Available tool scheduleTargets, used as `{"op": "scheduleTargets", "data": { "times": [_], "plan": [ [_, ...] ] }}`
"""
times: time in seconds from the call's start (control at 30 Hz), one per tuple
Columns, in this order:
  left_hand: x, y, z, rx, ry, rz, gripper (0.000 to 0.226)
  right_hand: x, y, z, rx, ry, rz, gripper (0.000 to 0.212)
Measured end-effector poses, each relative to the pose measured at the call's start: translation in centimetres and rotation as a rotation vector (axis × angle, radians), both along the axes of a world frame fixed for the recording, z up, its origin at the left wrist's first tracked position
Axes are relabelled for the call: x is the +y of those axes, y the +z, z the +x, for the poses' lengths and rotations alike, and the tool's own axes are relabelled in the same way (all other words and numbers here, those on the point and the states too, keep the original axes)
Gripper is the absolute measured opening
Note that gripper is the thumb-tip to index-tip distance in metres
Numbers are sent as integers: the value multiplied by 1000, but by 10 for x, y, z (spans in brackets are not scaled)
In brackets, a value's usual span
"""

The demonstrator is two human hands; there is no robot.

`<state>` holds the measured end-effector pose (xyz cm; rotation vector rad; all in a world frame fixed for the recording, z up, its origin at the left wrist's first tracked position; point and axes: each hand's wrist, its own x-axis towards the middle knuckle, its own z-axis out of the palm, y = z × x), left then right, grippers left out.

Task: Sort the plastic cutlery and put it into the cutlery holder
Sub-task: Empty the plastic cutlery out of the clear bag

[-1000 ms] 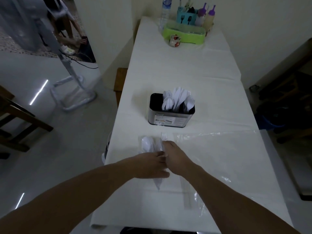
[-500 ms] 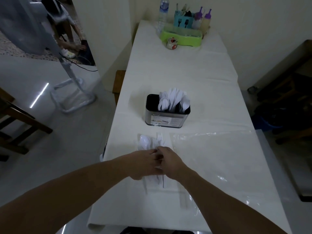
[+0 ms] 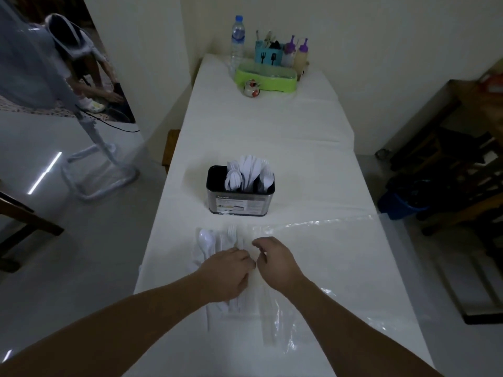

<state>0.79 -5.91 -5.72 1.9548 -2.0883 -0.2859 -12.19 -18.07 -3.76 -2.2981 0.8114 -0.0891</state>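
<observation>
Two hands over loose cutlery (image 3: 217, 243): left hand (image 3: 227, 273) presses flat, right hand (image 3: 277, 261) curled, grip unclear.

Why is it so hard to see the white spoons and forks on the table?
In the head view the room is dim, so the white cutlery blends into the white tablecloth; glare streaks the clear plastic bag, and the wide lens bends the edges.

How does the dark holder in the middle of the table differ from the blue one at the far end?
The cutlery holder is dark with a metal front and a label; the blue holder is turquoise with black fork and spatula pictures. The cutlery holder stands alone mid-table holding white plastic cutlery; the blue holder sits behind a green tray holding darker, mixed utensils. Both stand upright, filled.
</observation>
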Motion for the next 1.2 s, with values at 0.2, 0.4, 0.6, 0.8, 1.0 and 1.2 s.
{"op": "scheduleTargets", "data": {
  "times": [0.2, 0.4, 0.6, 0.8, 1.0, 1.2],
  "plan": [
    [-48, 6, -55, 442, 718, 314, 30, -70, 10, -54, 95, -167, -126, 36],
    [-70, -7, -88, 434, 956, 611, 49, -141, -1, -131, 344, -274, -143, 43],
    [-81, -10, -105, 468, 1074, 622, 53, -191, -19, -186, 539, -270, -180, 45],
    [-95, -11, -113, 478, 1196, 577, 46, -219, -35, -212, 628, -154, -243, 31],
    [-105, -4, -123, 395, 1239, 554, 36, -243, -51, -222, 642, -235, -316, 26],
    [-104, -7, -119, 389, 1297, 487, 34, -262, -60, -222, 581, -659, -123, 46]
  ]
}}
